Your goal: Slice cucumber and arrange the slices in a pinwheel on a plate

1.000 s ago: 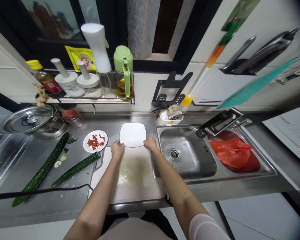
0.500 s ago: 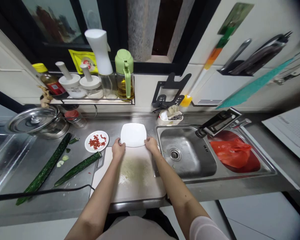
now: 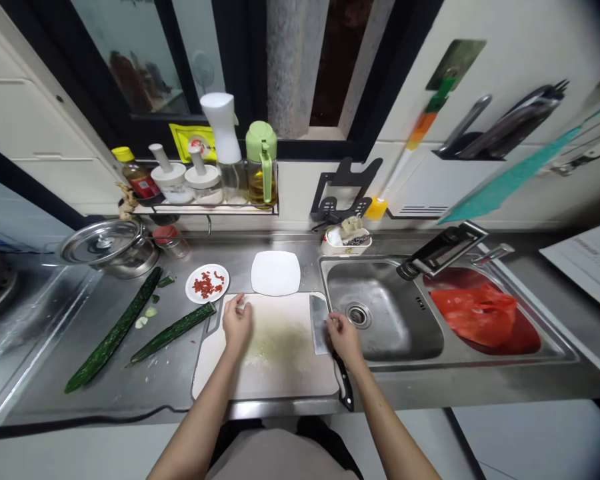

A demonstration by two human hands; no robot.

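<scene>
A square white plate (image 3: pixel 275 273) lies on the counter just behind the cutting board (image 3: pixel 275 380), apart from both hands. My left hand (image 3: pixel 237 323) hovers over the board's back left part, fingers loosely bent and apart, holding nothing. At the board's right edge a cleaver (image 3: pixel 320 327) lies flat, its black handle pointing toward me. My right hand (image 3: pixel 345 340) is beside the blade, over its right edge, fingers loosely curled; I see nothing held. Wet greenish residue marks the middle of the board. Left of it lie a shorter cucumber (image 3: pixel 173 333) and a longer cucumber (image 3: pixel 115 327).
A small plate of red pieces (image 3: pixel 207 301) stands behind the shorter cucumber. Pale cloves (image 3: pixel 141 322) lie between the cucumbers. On the right is a steel sink (image 3: pixel 385 307) with a red bag (image 3: pixel 475 313). A lidded pot (image 3: pixel 130 260) stands at back left; a seasoning rack (image 3: pixel 210 209) hangs above.
Both hands have let go of the white plate, which now rests behind the board. My right hand has moved right and toward me, beside the cleaver; the left has drawn back slightly.
</scene>
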